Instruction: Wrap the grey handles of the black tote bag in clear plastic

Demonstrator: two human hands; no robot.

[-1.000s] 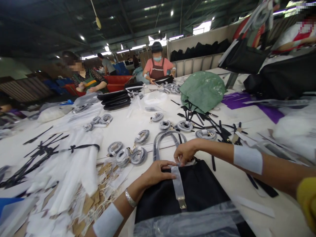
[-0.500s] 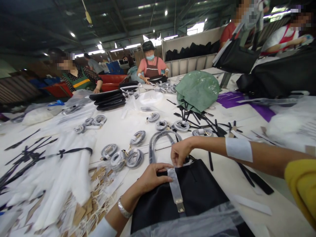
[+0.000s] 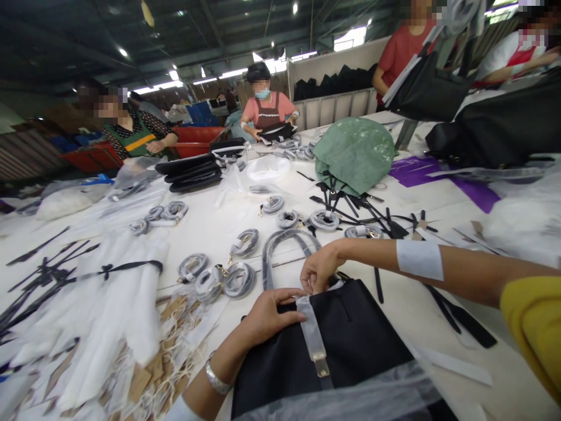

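Note:
A black handbag lies flat on the white table in front of me, its grey wrapped handles arching away from me. A film-wrapped closure strap with a gold metal tip runs down its middle. My left hand presses on the bag's top edge, with fingers curled at the strap's upper end. My right hand pinches the top of the bag right where the strap begins. A clear plastic sheet covers the bag's near end.
Coiled grey wrapped straps lie beyond the bag. White bundles tied with black ribbon and paper tags are at left. Black strips and a green bag lie at right. Other workers stand around the table's far side.
Both hands stay at the bag's top edge with only small finger shifts. The view has drifted slightly.

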